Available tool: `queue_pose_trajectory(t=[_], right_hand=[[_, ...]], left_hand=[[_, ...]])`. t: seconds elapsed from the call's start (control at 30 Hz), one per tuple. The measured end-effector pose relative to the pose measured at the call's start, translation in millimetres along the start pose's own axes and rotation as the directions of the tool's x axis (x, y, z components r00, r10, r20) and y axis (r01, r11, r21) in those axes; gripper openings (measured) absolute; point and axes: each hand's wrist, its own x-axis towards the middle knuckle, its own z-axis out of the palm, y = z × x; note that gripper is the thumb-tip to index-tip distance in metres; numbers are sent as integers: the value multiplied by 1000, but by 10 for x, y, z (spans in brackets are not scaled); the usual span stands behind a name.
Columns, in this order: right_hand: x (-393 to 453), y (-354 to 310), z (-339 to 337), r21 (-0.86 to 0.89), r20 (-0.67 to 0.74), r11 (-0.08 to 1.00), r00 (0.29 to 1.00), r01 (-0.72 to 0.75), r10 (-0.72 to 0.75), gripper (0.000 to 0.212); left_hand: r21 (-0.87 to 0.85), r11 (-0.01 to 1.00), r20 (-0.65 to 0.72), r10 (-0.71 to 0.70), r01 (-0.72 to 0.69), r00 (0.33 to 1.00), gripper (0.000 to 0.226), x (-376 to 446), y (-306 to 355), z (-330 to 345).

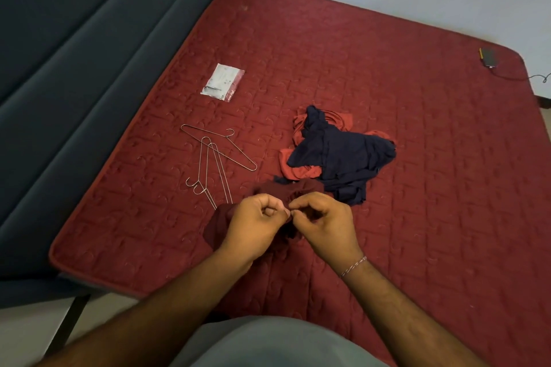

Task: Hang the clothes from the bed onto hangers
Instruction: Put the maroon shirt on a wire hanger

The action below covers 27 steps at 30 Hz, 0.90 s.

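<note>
Hands at the near centre of the bed [387, 48], working a maroon garment [286, 188] bunched between them. Left hand [256, 223] and right hand [325, 223] meet fingertip to fingertip, each with fingers curled and pinching a gathered fold of the cloth; the rest of the garment droops below the left wrist and spreads just beyond the knuckles. Its shape, neck opening and long axis cannot be told from this bundle.

Three wire hangers [214, 155] lie on the quilt to the far left of the hands. Two run lengthwise, roughly near to far, their near ends reaching the edge of the maroon garment beside the left hand and their hooks lying to the left; the third crosses them on a diagonal, its hook pointing far. The left hand is clearly the nearer to them, so a reach for a hanger would probably fall to it, while the right keeps its pinch on the cloth.

Remaining clothes sit just beyond the right hand: a navy garment [343, 155] heaped over an orange-red garment [298, 170], neither yet hung. Farther left lies a small plastic packet [222, 82]; a phone [489, 57] with its cable rests near the far right corner. A blue sofa [74, 68] borders the bed on the left.
</note>
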Motion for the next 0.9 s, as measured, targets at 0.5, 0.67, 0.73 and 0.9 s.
queue_pose_trajectory(t=[0.5,0.67,0.73,0.9], right_hand=[[-65,-54,-16,-56,-94,998,995,10,-15,10],[-85,-31,-31,-30,-51,1000,999,-5,3,12],[-92,-37,-7,-135,-57,990,997,46,-54,10],[-74,-73,-33,-273,13,943,981,191,-195,12]], left_hand=[[449,754,202,438,-480,876,11,74,70,-134],[503,698,243,451,-510,859,9,84,39,-169],[527,688,238,445,-499,864,7,86,31,-151],[493,714,209,459,-498,864,5,104,-2,-154]])
